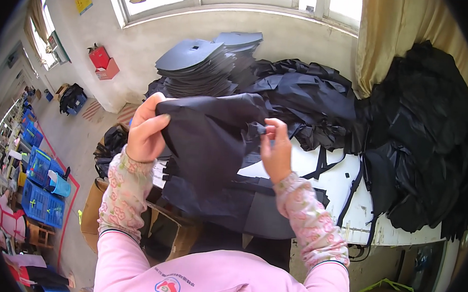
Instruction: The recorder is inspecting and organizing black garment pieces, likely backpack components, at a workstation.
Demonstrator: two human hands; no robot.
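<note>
A piece of black fabric (pixel 208 133) hangs raised above the front of the table. My left hand (pixel 147 129) grips its upper left corner between thumb and fingers. At the cloth's right edge, my right hand (pixel 278 152) is closed in a pinch near a small bluish-grey bit, too blurred to name. Below the raised cloth, flat dark fabric pieces (pixel 272 216) lie at the table's front edge, partly covered by it.
Stacked grey sheets (pixel 191 56) stand at the back of the white table (pixel 320 155). Heaps of black fabric (pixel 308 97) lie beside them, with a taller pile (pixel 424 143) at right. Black straps (pixel 353 192) trail over the front edge. A cardboard box (pixel 168 231) sits below left.
</note>
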